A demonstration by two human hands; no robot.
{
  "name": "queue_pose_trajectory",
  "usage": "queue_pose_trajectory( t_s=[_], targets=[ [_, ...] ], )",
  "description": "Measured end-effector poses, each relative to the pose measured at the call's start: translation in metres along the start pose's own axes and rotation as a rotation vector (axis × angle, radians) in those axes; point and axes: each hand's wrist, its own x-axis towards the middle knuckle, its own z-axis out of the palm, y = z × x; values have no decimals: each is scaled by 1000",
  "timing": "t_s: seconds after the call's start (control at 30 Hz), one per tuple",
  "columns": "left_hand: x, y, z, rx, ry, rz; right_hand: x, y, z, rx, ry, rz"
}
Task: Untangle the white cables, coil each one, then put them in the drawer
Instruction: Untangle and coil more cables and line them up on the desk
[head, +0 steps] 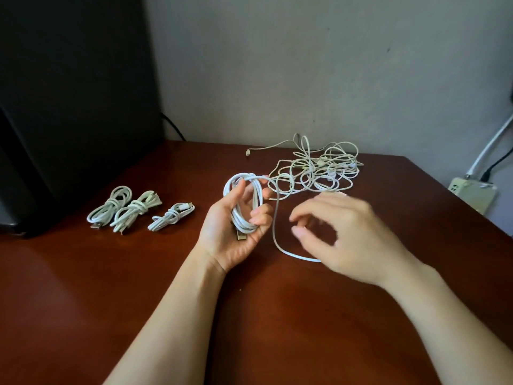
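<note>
Right hand (344, 234) blurred, fingers curled over the loose tail (275, 232); grip unclear. Left hand (236, 232) fingers clasp the half-wound coil (245, 209). Keep loops even, tail taut. Finished bundles (136, 211) leftward; tangle (313, 170) far across desk (83, 301).

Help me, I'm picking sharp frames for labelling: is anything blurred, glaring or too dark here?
Head view: the right hand is smeared by motion blur, whereas the left hand and its coiled cable are sharp; head view: the table shows a soft sheen at lower left, no harsh glare; head view: the dark block at upper left is underexposed, without detail.
</note>
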Motion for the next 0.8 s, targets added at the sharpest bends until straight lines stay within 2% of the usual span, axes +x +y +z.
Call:
queue_pose_trajectory(
  t_s=[0.1, 0.27, 0.43, 0.6, 0.8],
  targets=[
    [-1, 0, 1, 1, -19, -3, -4, -7, 21, -15, -179, 154],
    [-1, -2, 2, -11, -78, -24, -5, -10, 36, -106, -300, 341],
    [1, -4, 3, -12, -77, -54, -3, -12, 41, -50, -229, 493],
    [1, -9, 10, 128, -48, -97, -5, -9, 38, -51, -202, 478],
    [2, -11, 10, 264, -49, -113, -5, 2, 41, 178, 80, 473]
  ],
)
